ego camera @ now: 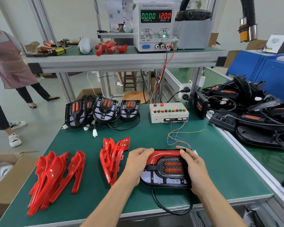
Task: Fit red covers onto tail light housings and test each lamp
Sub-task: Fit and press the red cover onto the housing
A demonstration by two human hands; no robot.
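In front of the test box (168, 112), the left hand (138, 158) and right hand (193, 163) both grip the tail light housing (165, 176), pressing a red cover (162, 155) on; the lamp test seems next.

A black tail light housing (166, 175) lies flat on the green bench, two orange lamp strips at its centre, a red cover (162, 155) seated along its far edge; loose red covers lie in a fanned pile (56, 174) at left and a stacked cluster (113, 158) beside it; three uncovered housings (103, 110) stand propped behind.
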